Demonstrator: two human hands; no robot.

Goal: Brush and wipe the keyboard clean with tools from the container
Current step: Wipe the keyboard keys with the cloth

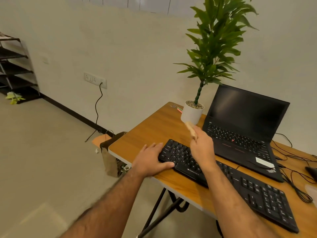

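Keyboard (pixel 228 179), black and full-sized, lies slanted along the front edge of the wooden desk (pixel 151 131), its left end near the desk's left edge and its number pad toward the near right corner. The left hand (pixel 151 160) rests on that left end, fingers straight and laid flat beside and over the outermost keys, thumb lying along the keyboard's front rim. The right hand (pixel 202 148) is raised above the middle of the key rows, fingers curled round the handle of a pale wooden brush (pixel 190 129), which sticks up and away from the fist toward the back of the desk; its far end is blurred, so bristles cannot be made out.

Behind the keyboard an open black laptop (pixel 243 134) stands with a dark screen, closer to the desk's back edge. Just left of the laptop a white pot (pixel 191 114) holds a tall green plant (pixel 216 45), close to the back left corner. Black cables (pixel 295 169) trail over the right side of the desk. A brown bag (pixel 109 160) stands on the floor against the desk's left edge. On the wall a cord hangs from a socket plate (pixel 95 79), and a dark shelf rack (pixel 15 69) stands at the far left.
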